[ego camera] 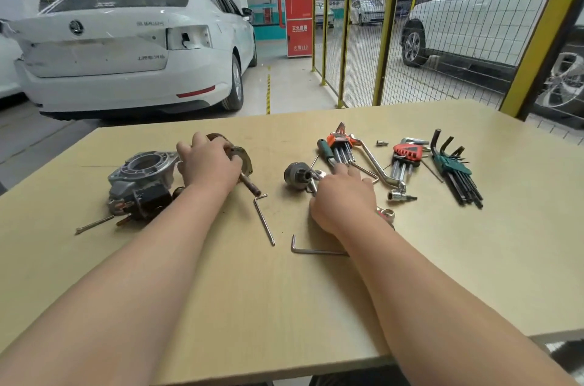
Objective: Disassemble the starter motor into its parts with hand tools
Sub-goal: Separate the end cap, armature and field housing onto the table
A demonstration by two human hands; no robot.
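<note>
1. Underneath, a pale wooden table (316, 306) fills the lower view; it stands in a garage with a glossy floor.
2. Beyond it are two white cars: one (126, 47) at the left with its rear toward the table, one (489, 6) behind a yellow-framed mesh fence (363, 37) at the right. One red cabinet (298, 9) stands between them.
3. Starter parts, three: a grey housing (142, 180) lies left on the table, an armature (249, 184) just right of it, and a round metal piece (297, 175) near the middle.
4. Hex-key sets, three: orange holder (339, 145), red holder (407, 153), green holder (452, 164), all at the right.
5. Loose L-keys, two: one (264, 218) below the armature's shaft, one (316, 250) partly under the right forearm.
6. One cranked socket wrench (379, 177), one small socket (382, 142), one long bolt (94, 224) at the far left.
7. Left hand (208, 164): fingers curled round the armature, touching the housing.
8. Right hand (343, 199): lies palm down over a wrench (387, 214); whether it grips it I cannot tell.
</note>
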